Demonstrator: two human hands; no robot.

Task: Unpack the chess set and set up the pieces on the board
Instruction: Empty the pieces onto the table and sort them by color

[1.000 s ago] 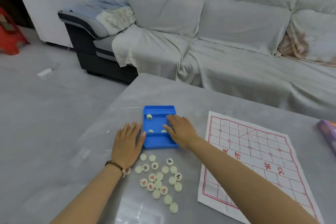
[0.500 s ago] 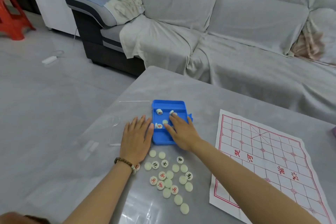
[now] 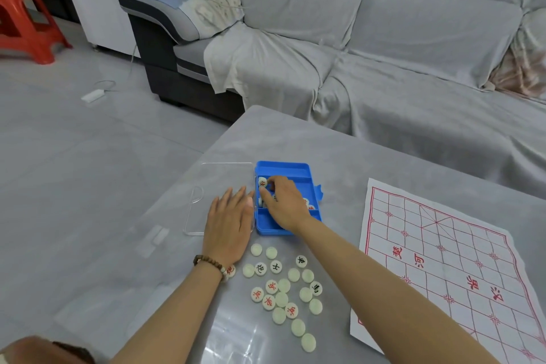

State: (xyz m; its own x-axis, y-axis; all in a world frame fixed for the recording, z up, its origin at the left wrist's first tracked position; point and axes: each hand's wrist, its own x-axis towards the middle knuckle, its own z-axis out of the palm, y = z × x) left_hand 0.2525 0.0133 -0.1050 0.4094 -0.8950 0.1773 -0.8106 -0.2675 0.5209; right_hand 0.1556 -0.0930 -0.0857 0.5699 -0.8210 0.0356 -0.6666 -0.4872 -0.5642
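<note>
Quick tally: 21 loose pcs [image 3: 281, 299] on the table [image 3: 384, 162], split = 12 blank side up, 5 w/ red chars, 4 w/ black chars (1 of the reds is half hidden, so not 100% on that one). In the 1 blue box [image 3: 283, 227] I can make out at least 3 boxed pcs [image 3: 262, 182]. The right hand [image 3: 285, 204] covers the rest, so no exact no. there. Also 1 clear lid [image 3: 206, 186], 1 paper board [image 3: 443, 245], 1 bead bracelet [image 3: 208, 261], 1 red stool [image 3: 26, 18].

Soft, even indoor light, faint shadows, pale glare patch on the glossy counter [image 3: 236, 331] near its front edge, wide-angle bending at the edges, slight overall softness
</note>
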